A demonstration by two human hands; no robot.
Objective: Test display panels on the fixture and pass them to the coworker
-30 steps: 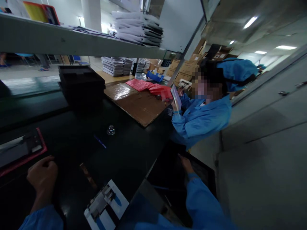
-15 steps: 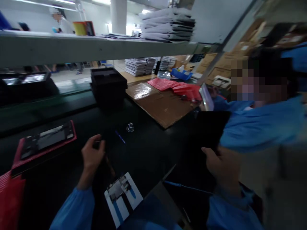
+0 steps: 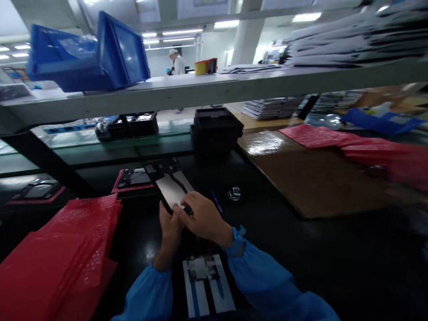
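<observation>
A flat dark panel with a shiny grey face [image 3: 172, 187] is held above the black worktop. My left hand [image 3: 168, 224] grips its near edge from below, fingers closed on it. My right hand [image 3: 203, 217] pinches the same near edge from the right. Behind the panel lies a similar dark part on a red sheet [image 3: 133, 178]. A white and blue card with a dark part on it [image 3: 205, 283] lies between my blue sleeves.
A stack of red bubble bags [image 3: 56, 254] lies at the left. Black trays [image 3: 216, 129] stand behind, with brown cardboard [image 3: 314, 178] and more red bags [image 3: 361, 147] to the right. A small clear object [image 3: 234, 193] and a blue pen [image 3: 216, 201] lie nearby. A shelf [image 3: 200, 89] with blue bins [image 3: 90, 53] runs overhead.
The view has swung left, away from the co-worker in blue. My right hand came in from the right side and both hands now hold the dark panel at the centre.
</observation>
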